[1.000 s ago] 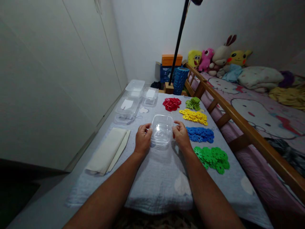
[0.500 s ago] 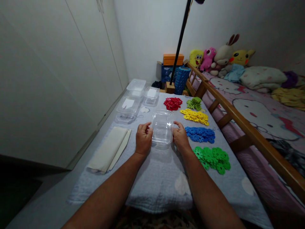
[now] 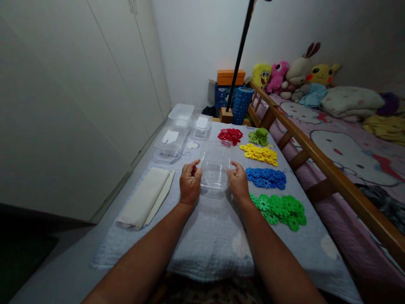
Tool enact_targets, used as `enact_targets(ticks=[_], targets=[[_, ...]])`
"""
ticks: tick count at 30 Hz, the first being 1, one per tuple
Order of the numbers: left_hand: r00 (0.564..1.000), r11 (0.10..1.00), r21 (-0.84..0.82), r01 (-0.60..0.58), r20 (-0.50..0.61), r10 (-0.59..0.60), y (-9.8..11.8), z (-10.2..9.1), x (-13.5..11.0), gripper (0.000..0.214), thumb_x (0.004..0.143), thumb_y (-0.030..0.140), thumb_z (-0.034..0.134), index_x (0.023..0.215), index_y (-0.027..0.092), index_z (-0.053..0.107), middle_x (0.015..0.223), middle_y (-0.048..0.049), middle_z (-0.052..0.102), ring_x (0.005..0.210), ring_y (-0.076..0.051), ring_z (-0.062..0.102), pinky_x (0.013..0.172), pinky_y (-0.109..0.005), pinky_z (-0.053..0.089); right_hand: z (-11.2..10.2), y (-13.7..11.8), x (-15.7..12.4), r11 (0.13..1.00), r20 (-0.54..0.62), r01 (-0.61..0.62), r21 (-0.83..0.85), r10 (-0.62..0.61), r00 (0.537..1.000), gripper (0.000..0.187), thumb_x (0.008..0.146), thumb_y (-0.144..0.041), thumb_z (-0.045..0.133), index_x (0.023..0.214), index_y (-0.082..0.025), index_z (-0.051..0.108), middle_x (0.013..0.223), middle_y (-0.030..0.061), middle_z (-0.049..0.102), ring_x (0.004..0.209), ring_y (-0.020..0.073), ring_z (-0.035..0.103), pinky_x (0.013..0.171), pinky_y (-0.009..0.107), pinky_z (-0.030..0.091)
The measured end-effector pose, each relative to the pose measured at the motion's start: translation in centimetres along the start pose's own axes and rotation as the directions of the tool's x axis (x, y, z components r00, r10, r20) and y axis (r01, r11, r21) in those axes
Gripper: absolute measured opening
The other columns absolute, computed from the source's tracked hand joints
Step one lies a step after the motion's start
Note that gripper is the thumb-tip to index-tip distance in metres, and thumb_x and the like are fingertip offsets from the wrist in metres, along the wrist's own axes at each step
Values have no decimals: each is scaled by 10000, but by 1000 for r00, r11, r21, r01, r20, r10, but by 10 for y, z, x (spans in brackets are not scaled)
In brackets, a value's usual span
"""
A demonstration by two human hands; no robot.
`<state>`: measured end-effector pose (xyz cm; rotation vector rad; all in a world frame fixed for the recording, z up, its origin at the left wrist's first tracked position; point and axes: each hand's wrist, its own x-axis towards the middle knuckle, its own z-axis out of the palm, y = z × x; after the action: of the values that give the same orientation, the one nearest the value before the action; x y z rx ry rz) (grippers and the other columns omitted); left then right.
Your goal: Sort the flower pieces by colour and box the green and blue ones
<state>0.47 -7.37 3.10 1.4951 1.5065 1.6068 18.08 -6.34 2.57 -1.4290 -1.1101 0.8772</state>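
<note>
The head view showed a transparent, shallow plastic container with rounded corners (image 3: 215,172) at the middle of the cloth-draped, pale blue-grey surface (image 3: 207,245); whether its base rested there or hung just above could not be told, nor whether a lid lay over it. The left hand (image 3: 190,181) pinched its left side, and the right hand (image 3: 237,181) pinched the right side likewise. With only the thin sides held, uneven pressure could have tilted it or bowed its walls, and the smooth plastic could have slid from a loose hold.

The container's far edge reached, in this view, to the heap of small red plastic pieces (image 3: 230,136), so a push forward might have scattered them. Just right of the right hand lay a row of blue flower-shaped plastic discs (image 3: 265,178), and nearer the person, beside the right forearm (image 3: 272,249), a spread of green flower-shaped plastic discs (image 3: 280,209); a low sweep of that arm could have mixed the two colours. Yellow flower-shaped plastic discs (image 3: 259,154) lay farther off, less exposed.

On the other side, a folded cream sheet (image 3: 144,198) lay near the left forearm (image 3: 148,257), where a careless brush could have shifted it.
</note>
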Motion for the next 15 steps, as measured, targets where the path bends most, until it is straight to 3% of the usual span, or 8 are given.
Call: enact_targets(ticks=[6,15], targets=[[998,999,3,-42,-50,42,1,-3,-1,382,926,370,569,1234,213,732,909,-24,592,859,-181,579,886,-311,501,-3,-9,-2,993,-59,42,-109,-49,997,626,776,-401,526,1295,-74,643,548,-111,374,509,137,394,531,265,293],[983,986,-84,143,-104,-152,-15,-15,19,445,886,423,606,1243,181,712,759,31,505,682,-138,482,709,-264,452,-9,-12,3,979,-59,84,-183,-97,994,641,764,-393,495,1272,-43,673,540,-104,390,515,143,411,562,281,311]])
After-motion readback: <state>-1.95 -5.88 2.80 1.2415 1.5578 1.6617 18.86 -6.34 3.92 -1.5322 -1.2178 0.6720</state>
